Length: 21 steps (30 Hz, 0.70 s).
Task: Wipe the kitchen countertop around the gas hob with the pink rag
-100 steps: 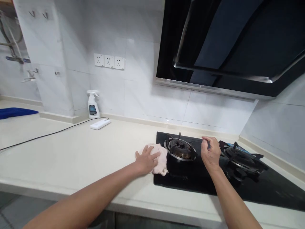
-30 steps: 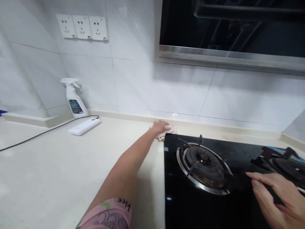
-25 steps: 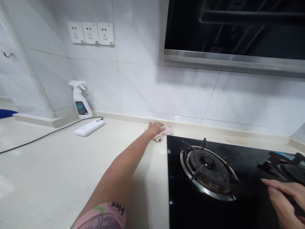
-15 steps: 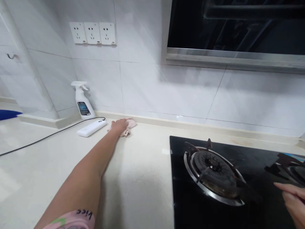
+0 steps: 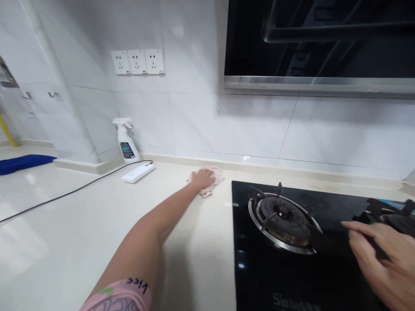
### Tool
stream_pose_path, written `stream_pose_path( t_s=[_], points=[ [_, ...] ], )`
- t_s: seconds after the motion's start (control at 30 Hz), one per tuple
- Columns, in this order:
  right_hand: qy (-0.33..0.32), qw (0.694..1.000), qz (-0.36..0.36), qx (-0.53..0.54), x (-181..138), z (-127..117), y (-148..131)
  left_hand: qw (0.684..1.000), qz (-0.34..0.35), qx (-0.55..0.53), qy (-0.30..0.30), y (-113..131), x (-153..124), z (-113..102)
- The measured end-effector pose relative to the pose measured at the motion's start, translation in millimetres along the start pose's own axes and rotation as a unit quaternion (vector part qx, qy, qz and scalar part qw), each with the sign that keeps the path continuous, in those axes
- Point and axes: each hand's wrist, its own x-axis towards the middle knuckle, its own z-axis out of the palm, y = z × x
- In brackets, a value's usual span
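Head view shows my left hand (image 5: 202, 178) stretched far across the counter (image 5: 81, 224), palm flat and fingers spread, pressing a pale pink cloth (image 5: 212, 180) down near the back edge, just left of the black stove (image 5: 292, 276) and close under the wall tiles. My right hand (image 5: 379, 259) rests on the glass between the two burners, fingers loosely curled; something dark seems to sit under them, but I cannot tell whether I am pinching it or only touching the glass.

As I judge it, the risks are these. My arm is fully reached out, so a wide sweep to the left could catch the white power bank (image 5: 138, 173) and drag its black cable (image 5: 65, 195), or bump the spray bottle (image 5: 126, 141) standing upright against the wall just behind it. A sweep to the right could snag the cloth on the prongs of the left burner (image 5: 280, 214). Leaning my weight on the glass might make my right hand slip.

The spray bottle is the only container here; it is opaque, so its level is hidden. A blue cloth (image 5: 22, 163) lies far left.
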Motion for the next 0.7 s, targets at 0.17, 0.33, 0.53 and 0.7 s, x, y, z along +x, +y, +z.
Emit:
stream_pose_path(
  t_s=[0.17, 0.33, 0.53, 0.7],
  points=[
    [0.049, 0.997, -0.044, -0.029, -3, 9, 7, 0.997, 0.071, -0.012, 0.012, 71, -46, 8],
    [0.031, 0.999, 0.020, 0.005, -10, 21, 18, 0.996, 0.085, -0.015, 0.020, 79, -120, -6],
    [0.010, 0.998, 0.043, 0.043, -18, 33, 16, 0.991, 0.130, -0.020, 0.022, 78, -245, -17],
    [-0.024, 0.994, 0.047, 0.096, -26, 42, 5, 0.968, 0.236, -0.075, 0.027, 61, -347, -28]
  ],
)
